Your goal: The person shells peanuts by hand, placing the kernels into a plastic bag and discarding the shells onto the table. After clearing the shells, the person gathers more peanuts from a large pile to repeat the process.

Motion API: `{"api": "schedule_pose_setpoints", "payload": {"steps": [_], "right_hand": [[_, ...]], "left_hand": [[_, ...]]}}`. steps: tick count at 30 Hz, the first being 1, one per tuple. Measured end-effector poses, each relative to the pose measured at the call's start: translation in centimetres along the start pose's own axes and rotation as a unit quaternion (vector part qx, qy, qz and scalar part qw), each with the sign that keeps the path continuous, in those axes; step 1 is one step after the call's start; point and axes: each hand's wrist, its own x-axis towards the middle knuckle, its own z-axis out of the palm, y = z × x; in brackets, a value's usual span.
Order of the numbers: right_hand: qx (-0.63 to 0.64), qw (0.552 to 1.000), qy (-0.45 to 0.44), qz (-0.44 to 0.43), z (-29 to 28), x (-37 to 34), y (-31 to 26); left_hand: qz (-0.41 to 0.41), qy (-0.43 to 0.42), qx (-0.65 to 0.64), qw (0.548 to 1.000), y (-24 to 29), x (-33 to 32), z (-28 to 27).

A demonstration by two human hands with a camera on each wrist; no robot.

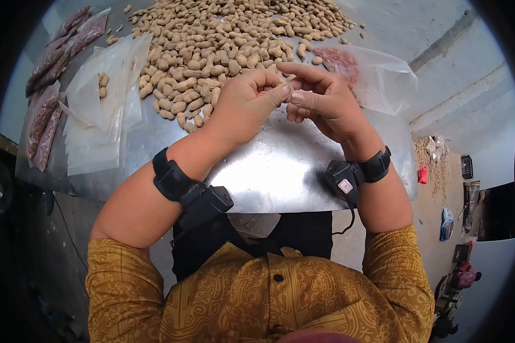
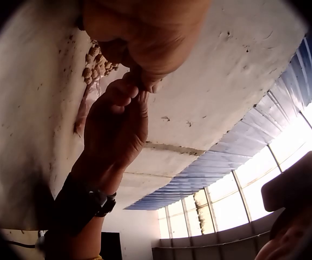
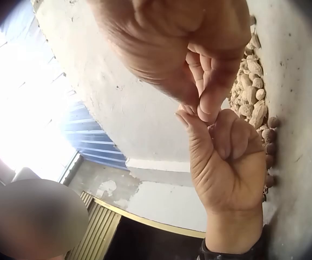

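Above the metal table's near part, my left hand (image 1: 243, 106) and right hand (image 1: 329, 106) meet at the fingertips. Thumbs and forefingers of both pinch a small peanut, mostly hidden between them. In the right wrist view, a reddish bit (image 3: 211, 128) shows under the curled fingers of the left hand. The left wrist view has the right hand (image 2: 118, 119) reaching up to the left fingertips. Just beyond both hands spreads a big heap of unshelled peanuts (image 1: 194, 60).
Flat clear plastic bags (image 1: 94, 140) lie left, a few peanuts on them. Filled bags of reddish kernels (image 1: 43, 123) line the left edge. Behind the right hand lies a clear bag (image 1: 383, 80) partly filled with reddish kernels (image 1: 340, 63). The metal table (image 1: 280, 171) ends before my body.
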Motion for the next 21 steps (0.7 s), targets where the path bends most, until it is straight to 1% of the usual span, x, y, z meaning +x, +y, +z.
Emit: {"api": "schedule_pose_setpoints", "payload": {"steps": [2, 4, 5, 7, 11, 14, 17, 19, 21], "right_hand": [[-0.057, 0.998, -0.001, -0.003, 0.1, 0.0, 0.1], [-0.126, 0.992, 0.015, 0.002, 1.0, -0.2, 0.0], [-0.119, 0.993, 0.018, -0.011, 1.1, -0.2, 0.3], [-0.106, 0.993, 0.025, -0.036, 1.0, 0.0, 1.0], [-0.093, 0.996, 0.015, -0.003, 1.2, -0.3, 0.6], [-0.075, 0.997, 0.022, -0.001, 1.4, -0.3, 0.6], [-0.066, 0.997, 0.034, -0.008, 1.5, -0.2, 0.7], [-0.070, 0.996, 0.048, -0.025, 1.6, -0.2, 0.7], [-0.105, 0.993, 0.024, -0.044, 1.2, -0.2, 0.3]], "left_hand": [[-0.012, -0.024, -0.008, 1.000, -0.9, 0.0, 0.0], [0.020, -0.001, 0.034, 0.999, -1.8, 0.3, -0.2], [0.036, 0.010, 0.056, 0.998, -2.1, 0.3, -0.3], [0.035, 0.029, 0.073, 0.996, -2.0, 0.1, -0.2], [0.038, 0.048, 0.090, 0.994, -2.0, 0.0, -0.1], [0.038, 0.038, 0.050, 0.997, -1.8, -0.1, 0.1], [0.031, 0.012, 0.061, 0.998, -1.6, -0.1, -0.1], [0.003, 0.020, 0.030, 0.999, -0.8, -0.1, 0.0], [-0.016, 0.019, -0.012, 1.000, -0.1, -0.2, 0.2]]}}
